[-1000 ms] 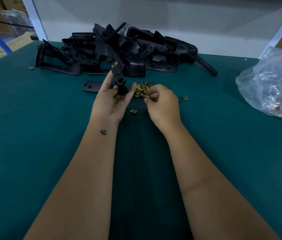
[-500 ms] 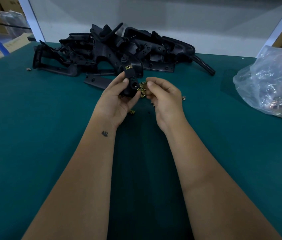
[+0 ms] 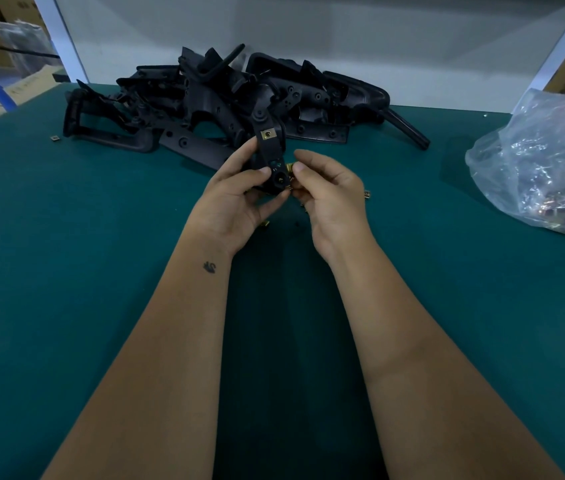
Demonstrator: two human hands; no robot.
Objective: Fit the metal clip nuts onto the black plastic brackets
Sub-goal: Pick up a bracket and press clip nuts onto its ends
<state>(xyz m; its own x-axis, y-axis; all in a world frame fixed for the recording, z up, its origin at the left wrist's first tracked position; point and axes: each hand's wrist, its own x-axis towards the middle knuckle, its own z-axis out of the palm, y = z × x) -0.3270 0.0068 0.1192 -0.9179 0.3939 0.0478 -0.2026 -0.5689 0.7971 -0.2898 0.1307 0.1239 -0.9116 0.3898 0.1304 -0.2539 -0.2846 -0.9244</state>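
Observation:
My left hand point(image 3: 236, 199) grips a black plastic bracket point(image 3: 271, 157) upright above the green table, thumb and fingers curled round its lower end. One brass-coloured clip nut point(image 3: 267, 134) sits on the bracket's upper end. My right hand point(image 3: 329, 192) pinches another clip nut point(image 3: 290, 167) between thumb and forefinger, right against the bracket's lower right edge. A small heap of loose clip nuts lies behind my hands, mostly hidden. A heap of black brackets point(image 3: 211, 102) lies at the back of the table.
A clear plastic bag point(image 3: 544, 164) with more metal parts lies at the right. Single clip nuts lie at the far left point(image 3: 54, 137) and beside my right hand point(image 3: 366, 194). Green table point(image 3: 66, 271); a white wall stands behind it.
My right hand left the loose nut heap with a nut and came up to the bracket. My left hand turned the bracket and drew it nearer.

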